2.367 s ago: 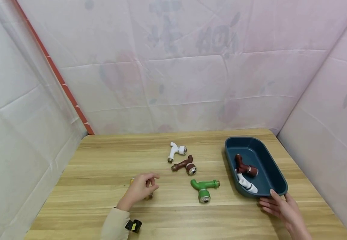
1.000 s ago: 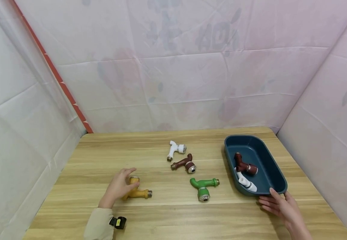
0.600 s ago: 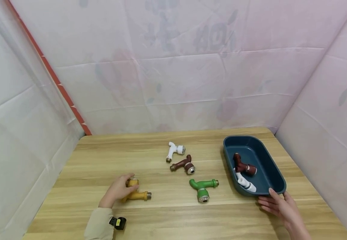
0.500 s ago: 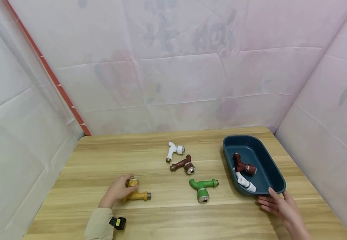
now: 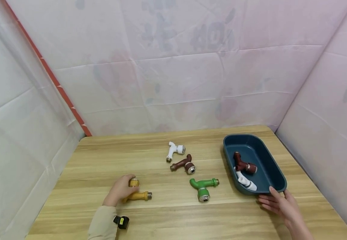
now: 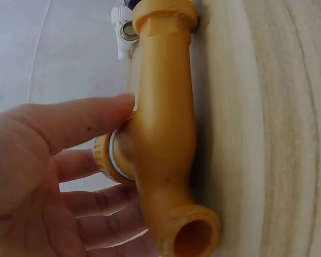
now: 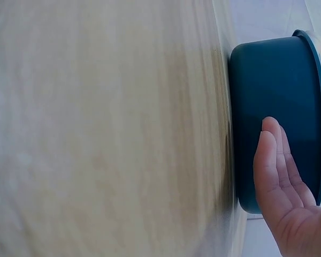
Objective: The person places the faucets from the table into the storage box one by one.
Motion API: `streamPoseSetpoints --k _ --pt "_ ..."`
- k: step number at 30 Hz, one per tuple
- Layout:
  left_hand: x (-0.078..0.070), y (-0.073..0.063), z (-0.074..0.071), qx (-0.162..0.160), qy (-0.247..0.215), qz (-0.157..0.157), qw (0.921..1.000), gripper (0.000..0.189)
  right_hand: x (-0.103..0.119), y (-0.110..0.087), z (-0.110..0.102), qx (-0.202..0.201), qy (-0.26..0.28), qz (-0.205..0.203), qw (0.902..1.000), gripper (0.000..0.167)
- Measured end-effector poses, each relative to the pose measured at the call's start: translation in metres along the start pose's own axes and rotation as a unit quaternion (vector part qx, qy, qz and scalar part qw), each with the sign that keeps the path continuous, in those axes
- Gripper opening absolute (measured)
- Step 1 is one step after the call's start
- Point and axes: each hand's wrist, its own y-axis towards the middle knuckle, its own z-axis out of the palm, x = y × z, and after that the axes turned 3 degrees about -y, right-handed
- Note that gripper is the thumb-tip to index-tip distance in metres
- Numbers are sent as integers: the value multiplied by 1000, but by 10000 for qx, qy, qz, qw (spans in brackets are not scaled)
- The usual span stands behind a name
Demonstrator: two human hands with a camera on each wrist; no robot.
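A yellow water tap point(image 5: 138, 196) lies at the left of the wooden table. My left hand point(image 5: 121, 189) grips it by its ribbed knob point(image 5: 133, 182). In the left wrist view the thumb touches the yellow tap body point(image 6: 168, 96), and the other fingers reach behind the knob. My right hand point(image 5: 284, 206) holds the near corner of a dark blue plastic basin point(image 5: 270, 160), thumb at the rim. From the right wrist view, the right fingers point(image 7: 278, 166) lie along the basin's outer wall point(image 7: 273, 80). Inside the basin are a brown tap point(image 5: 245, 166) and a white tap point(image 5: 246, 181).
Between the hands a green tap point(image 5: 204, 183) lies on the table point(image 5: 173, 220). Behind it are another brown tap point(image 5: 183, 163) and another white tap point(image 5: 174, 150). Pale printed cloth point(image 5: 173, 76) hangs around the back and sides.
My left hand has moved left from over the yellow tap, uncovering its threaded end, then lowered and closed on its knob. The right hand and basin stay in place.
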Motion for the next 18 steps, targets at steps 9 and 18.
streamPoseSetpoints --k 9,18 --pt "-1 1 1 -22 -149 -81 9999 45 4 -1 0 -16 -116 141 9998 74" --pt "-2 3 2 -122 -206 65 9997 40 6 0 1 -21 -228 166 9996 76"
